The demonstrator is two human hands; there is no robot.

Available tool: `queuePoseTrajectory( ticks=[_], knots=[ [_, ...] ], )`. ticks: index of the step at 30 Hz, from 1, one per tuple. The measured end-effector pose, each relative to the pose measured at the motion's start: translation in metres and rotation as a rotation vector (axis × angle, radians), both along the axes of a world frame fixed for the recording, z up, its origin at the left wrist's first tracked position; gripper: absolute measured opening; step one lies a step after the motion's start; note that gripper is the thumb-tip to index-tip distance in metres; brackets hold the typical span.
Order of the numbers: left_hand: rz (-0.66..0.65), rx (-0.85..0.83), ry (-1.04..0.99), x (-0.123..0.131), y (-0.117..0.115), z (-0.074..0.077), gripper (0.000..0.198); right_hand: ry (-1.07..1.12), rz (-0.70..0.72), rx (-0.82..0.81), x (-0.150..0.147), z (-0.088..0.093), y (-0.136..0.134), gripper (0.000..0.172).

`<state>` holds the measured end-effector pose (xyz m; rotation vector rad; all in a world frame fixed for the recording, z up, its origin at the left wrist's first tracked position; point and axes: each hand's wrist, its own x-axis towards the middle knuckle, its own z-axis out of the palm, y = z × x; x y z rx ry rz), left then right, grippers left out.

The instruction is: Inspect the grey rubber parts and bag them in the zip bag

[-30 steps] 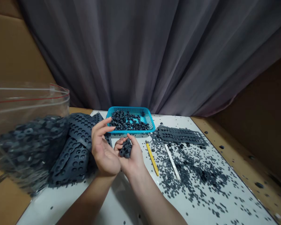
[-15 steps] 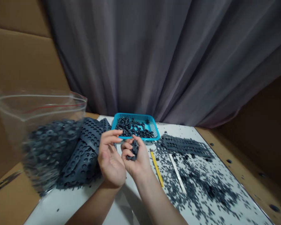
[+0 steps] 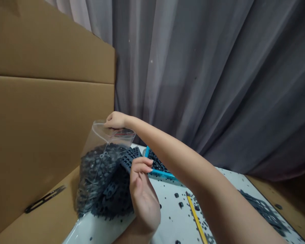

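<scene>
My right hand (image 3: 115, 120) is over the mouth of a clear zip bag (image 3: 91, 142), its fingers curled inward with the tips hidden. Whether small pieces are still in it does not show. The bag stands upright, well filled with small dark ring-like pieces (image 3: 96, 166). Lower down, my left hand (image 3: 143, 191) is open and holds nothing, palm turned up and fingers loosely bent. Beside it, against the bag, lie dark perforated sheets (image 3: 127, 161). Behind my right forearm a blue basket (image 3: 165, 174) of small dark pieces is partly covered.
A yellow-handled tool (image 3: 197, 220) lies on the white tabletop (image 3: 165, 223) among scattered dark bits. At the right is a cut-out dark sheet (image 3: 265, 210). A black slotted strip (image 3: 44, 199) lies by the cardboard wall (image 3: 53, 118) at left. A grey curtain (image 3: 193, 84) hangs behind.
My right hand, which held a handful of small dark pieces beside my left hand, has moved left and up to the bag's mouth. The view has turned left. My left hand stays open.
</scene>
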<state>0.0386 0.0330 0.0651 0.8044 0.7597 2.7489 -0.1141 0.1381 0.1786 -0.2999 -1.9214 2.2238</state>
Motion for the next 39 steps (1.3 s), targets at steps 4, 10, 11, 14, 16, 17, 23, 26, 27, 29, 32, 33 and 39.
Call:
queuePoseTrajectory(
  ticks=[4, 10, 11, 14, 16, 17, 23, 26, 27, 29, 32, 33, 39],
  knots=[
    [-0.024, 0.018, 0.018, -0.004, -0.009, 0.005, 0.031, -0.079, 0.023, -0.023, -0.003, -0.003, -0.011, 0.036],
    [-0.109, -0.003, 0.046, -0.003, -0.014, 0.008, 0.029, -0.101, -0.119, 0.0, 0.026, 0.022, 0.013, 0.052],
    [-0.142, -0.004, 0.052, -0.002, -0.014, 0.008, 0.028, -0.081, -0.177, 0.024, 0.035, 0.024, 0.024, 0.057],
    [-0.204, 0.02, 0.053, -0.002, -0.017, 0.011, 0.026, -0.06, -0.364, 0.108, 0.075, 0.011, 0.062, 0.059],
    [-0.179, 0.054, 0.046, -0.005, -0.018, 0.013, 0.027, -0.082, -0.483, 0.171, 0.11, -0.016, 0.086, 0.069],
    [-0.157, 0.07, 0.043, -0.007, -0.018, 0.013, 0.027, -0.112, -0.534, 0.197, 0.129, -0.035, 0.095, 0.078],
    [-0.118, 0.104, -0.002, -0.019, -0.01, 0.015, 0.026, -0.348, -0.617, 0.379, 0.207, -0.156, 0.126, 0.033],
    [-0.126, 0.088, -0.041, -0.022, -0.006, 0.016, 0.024, -0.456, -0.509, 0.514, 0.2, -0.192, 0.133, 0.048],
    [-0.126, 0.082, -0.054, -0.022, -0.006, 0.016, 0.024, -0.497, -0.457, 0.572, 0.193, -0.2, 0.136, 0.06],
    [-0.122, 0.066, -0.073, -0.024, -0.005, 0.016, 0.023, -0.57, -0.344, 0.695, 0.175, -0.21, 0.14, 0.084],
    [-0.108, 0.034, -0.076, -0.027, -0.005, 0.015, 0.022, -0.648, -0.204, 0.858, 0.152, -0.221, 0.145, 0.078],
    [-0.104, 0.028, -0.073, -0.028, -0.005, 0.014, 0.022, -0.663, -0.174, 0.907, 0.148, -0.225, 0.147, 0.066],
    [-0.138, 0.005, -0.084, -0.029, 0.003, 0.011, 0.022, -0.63, -0.127, 1.118, 0.148, -0.238, 0.159, 0.033]
  ],
)
